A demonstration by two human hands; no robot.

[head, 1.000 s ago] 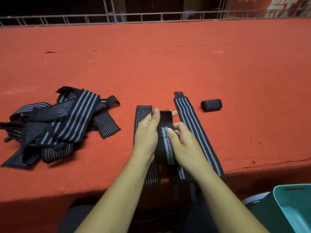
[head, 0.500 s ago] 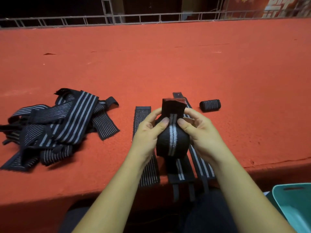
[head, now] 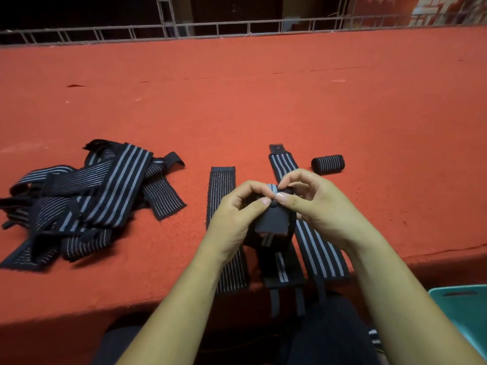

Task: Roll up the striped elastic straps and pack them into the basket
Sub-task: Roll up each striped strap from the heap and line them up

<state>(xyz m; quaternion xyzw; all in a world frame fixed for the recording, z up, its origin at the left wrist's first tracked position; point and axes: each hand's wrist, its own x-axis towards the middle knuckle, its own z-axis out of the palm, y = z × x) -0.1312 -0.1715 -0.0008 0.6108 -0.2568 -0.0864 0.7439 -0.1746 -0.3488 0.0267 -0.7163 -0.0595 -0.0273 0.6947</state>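
- Strap in hand [head: 272, 221]: a partly wound bundle, held just above the near edge of the red surface [head: 263, 101], between two straps laid flat. Its loose tail runs down onto the surface, and thin black end bands hang over the edge.
- Left hand [head: 234, 219] curls its fingers round the bundle's left side, with the thumb pressed on the front. Right hand [head: 319, 206] pinches the top of the bundle between thumb and forefinger, the other fingers arched above. Both grip this one strap.
- Progress, as I judge it, is early. One finished roll [head: 328, 164] lies on the surface beyond the right hand, not yet in the basket. The strap in hand is only partly wound, with a good length of tail to take up.
- Left to roll are three lots:
  - a thin-striped strap [head: 221, 185] just left of the hands;
  - a broad-striped strap [head: 319, 251] just right of them, which like the first reaches the near edge;
  - a tangled pile [head: 87, 196] well apart to the left.
- Basket [head: 463, 306]: teal, at lower right, below the edge of the surface and beside the person's lap. Only a corner shows, so I cannot tell what is inside.
- Possible hindrances:
  - The broad-striped strap lies under the right wrist, on the basket side, and could be dragged when the bundle goes over.
  - The pile looks interlaced and will likely need teasing apart.
  - A metal railing [head: 237, 25] runs along the far edge, well away from the work.
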